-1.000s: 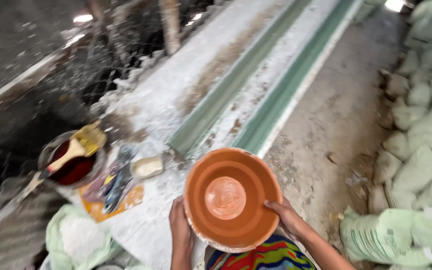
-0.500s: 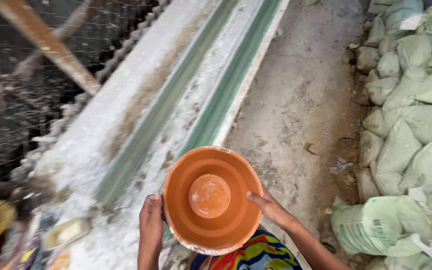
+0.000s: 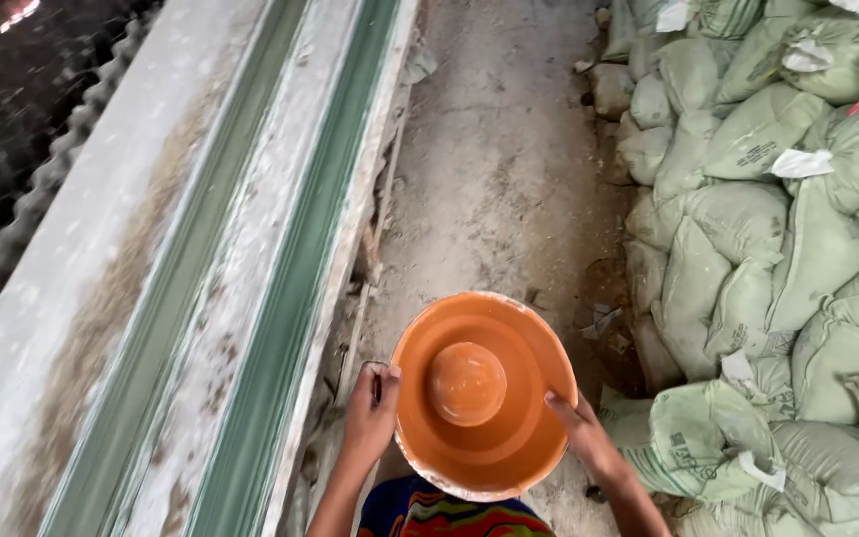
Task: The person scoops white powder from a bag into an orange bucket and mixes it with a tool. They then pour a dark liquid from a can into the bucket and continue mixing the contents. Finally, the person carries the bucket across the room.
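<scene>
Orange plastic fills the middle of my view: the round orange bowl [image 3: 484, 393], with a raised dome at its centre, is held out in front of my body over the dusty concrete floor [image 3: 494, 189]. My left hand [image 3: 370, 413] clasps the rim on one side, fingers curled over the edge; my right hand [image 3: 589, 438] presses the opposite side, thumb on the inner wall. Both hands are closed on the bowl, and nothing else supports it.

Risks, as I judge them: the grip is only at the rim, so if either hand loosens, the bowl could tilt and drop onto the floor. The pale coating along its lower edge may be dust or powder, which could make the plastic slippery. Stacked green sacks [image 3: 777, 219] crowd my right, and a long white-and-green ledge [image 3: 251, 278] runs along my left, so a wide swing could knock the bowl against either.
</scene>
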